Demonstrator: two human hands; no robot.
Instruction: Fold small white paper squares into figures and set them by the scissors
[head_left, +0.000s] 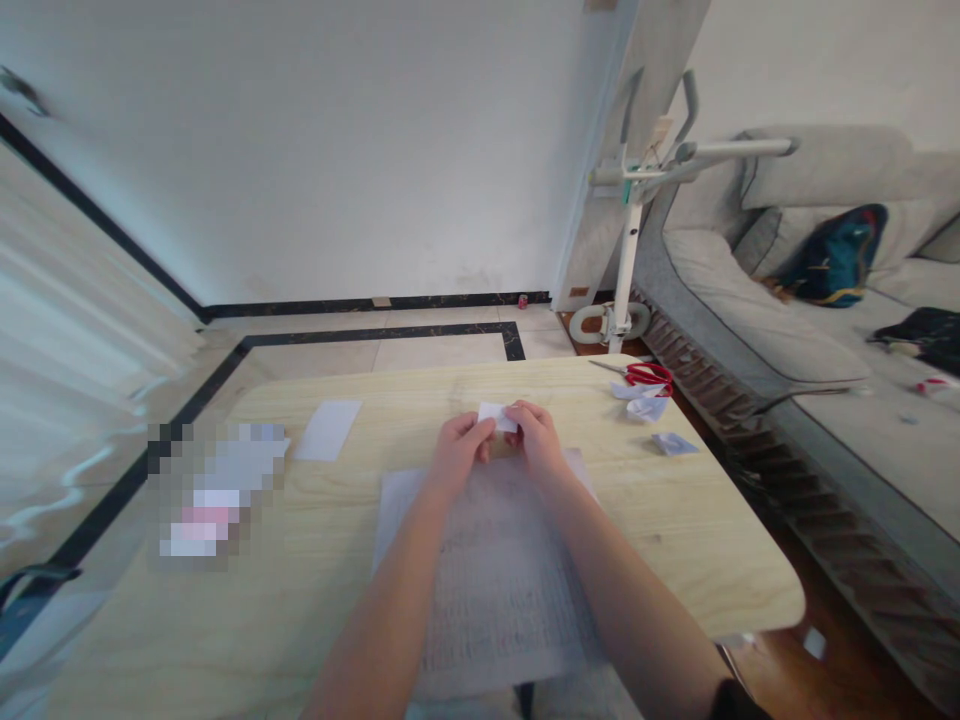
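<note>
Between my two hands is a small piece of white paper [494, 414], held up just past the far edge of a large printed sheet [510, 580]. My left hand [459, 447] pinches its left side with the thumb on top. On the right side, the thumb and fingers of my right hand [537, 436] close on the same paper. Some fingertips are hidden behind it. Under both forearms the printed sheet lies flat on the wooden table [675, 540].
Red-handled scissors [649, 376] lie at the table's far right, beside crumpled paper pieces [646, 407] and a folded piece [674, 443]. A blank white sheet [328, 430] lies on the left, near a blurred-out item [225, 490]. A grey sofa [787, 350] stands to the right.
</note>
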